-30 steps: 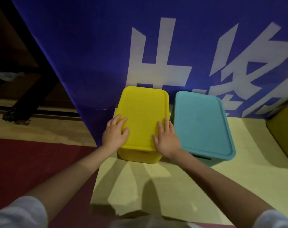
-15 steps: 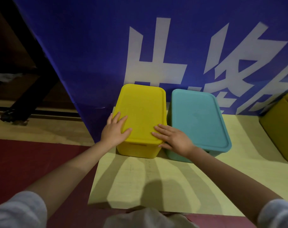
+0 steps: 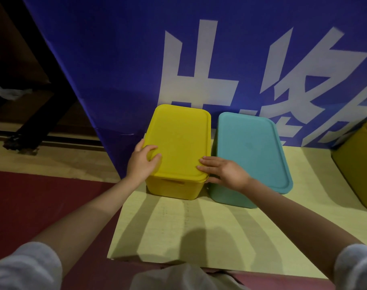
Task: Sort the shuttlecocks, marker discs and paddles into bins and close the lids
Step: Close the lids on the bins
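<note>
A yellow bin (image 3: 174, 188) stands on a pale mat against a blue banner, its yellow lid (image 3: 178, 137) on top. My left hand (image 3: 141, 164) rests on the lid's near left corner with its fingers bent over the edge. My right hand (image 3: 225, 171) lies at the lid's near right corner, fingers straight and pointing left on the lid, thumb by the rim. A teal bin (image 3: 226, 196) with its teal lid (image 3: 251, 147) on stands touching the yellow one on the right. No shuttlecocks, discs or paddles show.
A second yellow bin (image 3: 358, 170) sits at the right edge. The blue banner (image 3: 119, 59) with white characters rises right behind the bins. The pale mat (image 3: 178, 229) lies on red floor (image 3: 31, 201). A dark furniture leg (image 3: 40, 124) stands far left.
My right hand has turned from pointing forward on the lid to pointing left across its near right corner. My left hand stays on the left corner.
</note>
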Tool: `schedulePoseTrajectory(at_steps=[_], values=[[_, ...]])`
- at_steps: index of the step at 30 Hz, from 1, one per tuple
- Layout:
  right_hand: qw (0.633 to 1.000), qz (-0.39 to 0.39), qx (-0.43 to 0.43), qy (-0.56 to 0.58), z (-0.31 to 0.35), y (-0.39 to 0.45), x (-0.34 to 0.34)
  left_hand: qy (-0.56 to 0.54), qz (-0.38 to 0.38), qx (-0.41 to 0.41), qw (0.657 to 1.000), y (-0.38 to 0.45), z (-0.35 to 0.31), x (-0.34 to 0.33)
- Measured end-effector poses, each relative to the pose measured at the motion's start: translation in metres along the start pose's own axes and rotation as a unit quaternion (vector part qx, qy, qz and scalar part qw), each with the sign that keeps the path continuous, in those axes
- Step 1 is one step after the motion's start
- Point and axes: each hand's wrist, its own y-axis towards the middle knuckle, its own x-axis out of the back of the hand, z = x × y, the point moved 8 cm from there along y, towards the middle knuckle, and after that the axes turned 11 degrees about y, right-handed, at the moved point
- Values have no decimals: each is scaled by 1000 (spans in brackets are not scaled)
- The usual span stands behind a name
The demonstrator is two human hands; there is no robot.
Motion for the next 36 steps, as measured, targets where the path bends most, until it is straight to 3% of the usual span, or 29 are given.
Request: schedulePoseTrajectory(at_steps=[8, 13, 17, 23, 26, 28, 31, 33, 36], values=[[995, -37, 77, -45, 8, -1, 1, 56, -8, 0, 998, -2, 1, -5], [994, -46, 92, -46, 13, -2, -6, 211, 6, -178, 961, -24, -14, -15], [994, -55, 94, -25, 17, -2, -6, 277, 43, -219, 935, -29, -14, -18], [990, -76, 114, -32, 24, -6, -1, 269, 20, -218, 938, -30, -16, -17], [995, -50, 87, -15, 23, -2, -1, 243, 19, -222, 944, -31, -17, -16], [998, -36, 29, 38, 22, 1, 2, 158, 18, -195, 968, -27, -13, -13], [973, -101, -143, 153, 17, -5, 5, -32, -30, -65, 997, -14, 4, -4], [922, -173, -273, 212, 16, -16, 5, -120, -58, 61, 989, -10, 21, -2], [884, -214, -343, 235, 33, -19, -5, -208, -61, 185, 959, -17, 37, -11]])
